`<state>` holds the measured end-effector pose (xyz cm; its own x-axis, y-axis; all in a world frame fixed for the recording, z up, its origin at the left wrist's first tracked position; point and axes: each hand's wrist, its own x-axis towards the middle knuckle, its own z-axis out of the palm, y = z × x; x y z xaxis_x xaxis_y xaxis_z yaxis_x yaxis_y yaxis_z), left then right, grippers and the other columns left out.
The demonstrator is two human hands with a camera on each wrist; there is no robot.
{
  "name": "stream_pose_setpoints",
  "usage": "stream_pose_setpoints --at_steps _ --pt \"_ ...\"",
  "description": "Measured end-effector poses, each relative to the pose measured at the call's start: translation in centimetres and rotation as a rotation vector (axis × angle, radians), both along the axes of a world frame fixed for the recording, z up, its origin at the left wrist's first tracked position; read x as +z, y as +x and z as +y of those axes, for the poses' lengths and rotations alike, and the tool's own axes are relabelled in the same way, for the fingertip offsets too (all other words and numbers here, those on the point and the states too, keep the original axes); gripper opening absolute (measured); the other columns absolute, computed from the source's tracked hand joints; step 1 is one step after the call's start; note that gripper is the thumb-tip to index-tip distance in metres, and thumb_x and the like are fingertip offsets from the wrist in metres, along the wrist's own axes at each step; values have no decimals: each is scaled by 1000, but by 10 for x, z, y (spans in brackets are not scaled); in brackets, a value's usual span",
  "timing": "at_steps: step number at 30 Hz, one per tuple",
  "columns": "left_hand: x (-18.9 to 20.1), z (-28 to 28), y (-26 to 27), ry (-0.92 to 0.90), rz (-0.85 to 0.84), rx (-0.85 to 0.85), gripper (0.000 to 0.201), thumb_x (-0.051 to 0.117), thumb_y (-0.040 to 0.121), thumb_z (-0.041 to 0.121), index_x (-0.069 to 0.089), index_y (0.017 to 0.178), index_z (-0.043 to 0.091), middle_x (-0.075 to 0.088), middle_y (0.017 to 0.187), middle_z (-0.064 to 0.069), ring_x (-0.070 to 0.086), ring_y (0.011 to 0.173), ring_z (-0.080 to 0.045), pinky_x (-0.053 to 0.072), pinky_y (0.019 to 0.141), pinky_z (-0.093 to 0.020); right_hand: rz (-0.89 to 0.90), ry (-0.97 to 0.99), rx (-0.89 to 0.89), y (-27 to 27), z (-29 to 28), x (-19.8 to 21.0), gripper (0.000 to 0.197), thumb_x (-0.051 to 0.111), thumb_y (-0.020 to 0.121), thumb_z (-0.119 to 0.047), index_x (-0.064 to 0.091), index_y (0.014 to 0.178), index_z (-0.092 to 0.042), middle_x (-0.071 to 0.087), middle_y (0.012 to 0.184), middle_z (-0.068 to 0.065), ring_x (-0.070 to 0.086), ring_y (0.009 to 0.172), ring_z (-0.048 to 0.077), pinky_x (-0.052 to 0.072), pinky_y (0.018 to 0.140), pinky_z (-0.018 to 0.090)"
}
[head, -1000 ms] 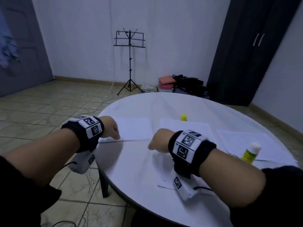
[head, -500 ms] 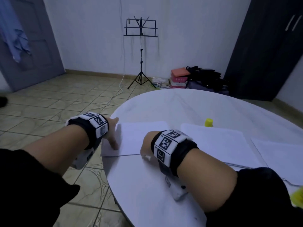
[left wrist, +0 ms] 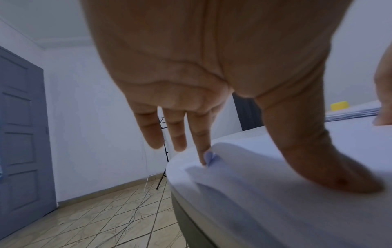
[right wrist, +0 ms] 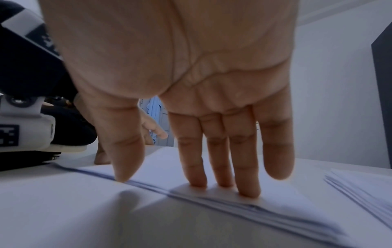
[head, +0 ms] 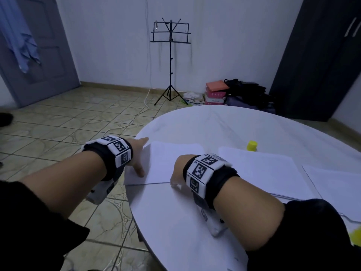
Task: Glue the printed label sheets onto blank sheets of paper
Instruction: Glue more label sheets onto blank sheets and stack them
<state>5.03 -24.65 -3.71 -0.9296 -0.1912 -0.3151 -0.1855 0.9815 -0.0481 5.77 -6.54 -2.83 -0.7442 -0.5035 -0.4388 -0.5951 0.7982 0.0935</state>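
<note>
Left hand: my left hand lies flat, fingers straight; thumb pressing the left end of the sheet pile; holds nothing.
Right hand: my right hand is spread; fingertips pressing the pile's near edge; nothing grasped.
Pile position: at the table edge, left end overhanging.
Other sheets: second stack just beside; yellow cap behind it.
Progress: I judge one pairing being smoothed down; whether the glue has taken, cannot tell; more sheets apparently left.

L hand flat; thumb, index pressing paper; table edge
</note>
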Motion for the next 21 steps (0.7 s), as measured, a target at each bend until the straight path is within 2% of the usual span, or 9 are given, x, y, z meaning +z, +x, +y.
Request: stream_pose_setpoints --at_steps 3,6,7,9,11,13,16,18,21 --pt "0 7 5 4 48 -33 134 89 56 40 -3 152 25 33 150 -6 39 134 -27 37 106 -41 90 -2 -37 -4 0 -13 20 62 86 -36 65 99 -22 57 91 -2 59 97 20 38 78 30" --pt "7 10 16 215 152 63 127 89 61 25 0 152 27 34 146 -9 52 117 -28 47 95 -41 119 -52 -78 -8 4 -18 21 64 83 -38 52 76 -22 46 71 -9 50 78 18 35 74 26" --pt "8 8 18 401 211 154 122 87 64 16 4 152 26 42 139 -9 58 102 -27 52 83 -38 123 -63 -95 -8 3 -16 26 65 82 -37 50 70 -20 44 68 -12 50 78 18 36 72 25" --pt "7 2 21 827 332 418 104 81 69 2 17 150 17 59 109 -12 62 76 -27 55 63 -36 90 -56 -176 -11 0 -16 33 71 76 -39 47 64 -20 55 76 -8 58 84 24 43 76 27" --pt "6 -2 26 978 309 593 68 77 75 6 42 133 -2 61 81 -14 61 61 -28 56 62 -38 51 -68 -270 -10 -4 -15 34 71 70 -45 49 70 -19 63 92 3 61 89 29 48 80 35" --pt "3 -2 33 887 238 588 36 76 79 17 60 102 -6 62 71 -14 59 54 -26 57 62 -37 28 -95 -269 -9 -5 -12 29 68 75 -44 54 76 -18 63 93 3 61 88 27 47 79 31" --pt "-1 1 36 707 205 491 25 75 81 20 61 76 -1 63 65 -15 61 54 -26 59 70 -42 38 -110 -277 -7 -3 -11 32 68 74 -45 52 71 -18 64 93 2 62 91 27 49 88 37" --pt "0 7 36 603 208 441 23 71 84 21 63 76 0 64 65 -12 63 55 -25 60 66 -36 27 -131 -323 -5 -6 -10 36 71 68 -47 50 67 -18 65 91 3 63 89 29 49 88 42" --pt "7 16 38 444 200 359 23 61 87 26 66 81 4 67 67 -7 64 57 -23 54 60 -26 29 -156 -330 -3 -5 -8 35 70 68 -46 50 67 -18 64 84 2 63 85 28 51 86 40"
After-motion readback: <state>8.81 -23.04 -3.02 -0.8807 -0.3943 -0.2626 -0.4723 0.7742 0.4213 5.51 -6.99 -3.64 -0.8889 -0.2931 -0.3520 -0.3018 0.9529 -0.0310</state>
